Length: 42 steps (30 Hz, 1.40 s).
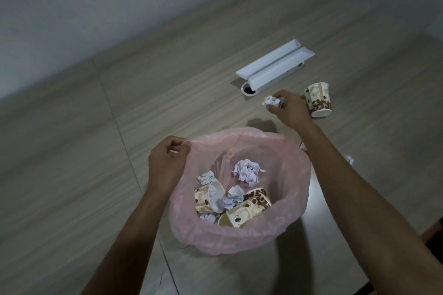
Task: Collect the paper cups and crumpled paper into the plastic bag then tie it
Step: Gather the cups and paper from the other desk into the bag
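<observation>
Pinching a paper ball (272, 101) between thumb and fingertips, the right hand (288, 110) is seen above the table (119, 103), just beyond the far rim of the pink plastic bag (297, 175). The bag's near-left rim is gripped in the curled fingers of the left hand (167, 163), so the mouth is held wide open. Inside the bag are seen several paper cups (249, 208) lying on their sides and a few more crumpled paper wads (248, 172). One cup (317, 99) is left standing upside down on the table, just right of the right hand; another wad (349, 159) is partly hidden behind the right forearm. The paper ball is judged very light and soft, easily held by a fingertip pinch. The cups are judged light but crushable, best taken around the wall. The bag film is thin, limp and slippery, so it is best held bunched at the rim. A white cable tray (275, 67) is seen farther back.
</observation>
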Each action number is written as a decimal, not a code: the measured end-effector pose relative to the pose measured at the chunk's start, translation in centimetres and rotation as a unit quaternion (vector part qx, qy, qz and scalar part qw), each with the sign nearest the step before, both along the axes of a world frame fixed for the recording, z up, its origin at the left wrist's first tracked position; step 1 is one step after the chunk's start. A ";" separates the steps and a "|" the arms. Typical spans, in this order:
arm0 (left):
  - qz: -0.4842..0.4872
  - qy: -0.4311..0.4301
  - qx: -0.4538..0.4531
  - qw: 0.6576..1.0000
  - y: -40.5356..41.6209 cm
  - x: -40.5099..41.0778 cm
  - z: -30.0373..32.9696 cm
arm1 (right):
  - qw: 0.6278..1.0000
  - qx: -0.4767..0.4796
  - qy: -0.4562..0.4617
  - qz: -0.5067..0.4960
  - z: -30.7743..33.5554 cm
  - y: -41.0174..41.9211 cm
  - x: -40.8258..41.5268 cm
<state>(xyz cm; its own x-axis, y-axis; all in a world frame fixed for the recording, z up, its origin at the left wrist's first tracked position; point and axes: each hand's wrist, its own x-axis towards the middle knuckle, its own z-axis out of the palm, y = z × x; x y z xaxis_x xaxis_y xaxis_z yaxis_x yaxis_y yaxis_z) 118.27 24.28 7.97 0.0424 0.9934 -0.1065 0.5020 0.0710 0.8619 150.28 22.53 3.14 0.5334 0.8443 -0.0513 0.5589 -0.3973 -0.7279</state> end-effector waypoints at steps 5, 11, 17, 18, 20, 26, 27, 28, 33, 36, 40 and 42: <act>-0.003 -0.014 0.011 1.000 -0.9 0.5 0.8 | 0.996 0.059 0.036 0.064 7.1 -5.4 -5.8; -0.013 -0.028 0.008 0.999 -2.4 1.5 1.6 | 0.985 -0.026 -0.018 0.169 6.3 -10.2 -11.2; -0.036 -0.028 0.014 0.999 -3.5 2.7 1.8 | 0.971 -0.119 -0.002 0.207 3.8 -11.3 -13.0; -0.034 -0.029 0.014 0.999 -3.5 2.8 1.8 | 0.968 -0.134 0.018 0.213 3.9 -11.6 -12.8; -0.028 -0.028 0.015 0.999 -3.6 2.9 1.7 | 0.970 -0.129 0.039 0.202 4.3 -12.2 -12.1; -0.019 -0.027 0.012 0.999 -3.8 2.6 1.4 | 0.996 0.038 -0.018 -0.079 4.8 -11.8 -6.1; -0.018 -0.026 0.013 0.999 -3.8 2.5 1.4 | 0.992 0.033 -0.031 -0.118 3.9 -11.4 -4.4; -0.017 -0.027 0.015 0.999 -3.8 2.4 1.4 | 0.990 -0.001 -0.030 -0.136 2.6 -10.9 -2.7; -0.019 -0.032 0.016 0.999 -3.9 2.2 1.3 | 0.974 -0.220 -0.039 -0.037 -1.8 -9.2 1.5; -0.023 -0.033 0.014 0.999 -3.9 2.1 1.1 | 0.960 -0.268 -0.083 0.021 -2.9 -8.7 1.4; -0.024 -0.035 0.016 0.999 -3.8 1.8 1.2 | 0.977 -0.203 -0.065 -0.032 -4.0 -8.6 1.0; -0.022 -0.034 0.012 0.999 -3.7 1.5 1.3 | 0.984 -0.150 -0.027 -0.091 -3.9 -9.1 0.9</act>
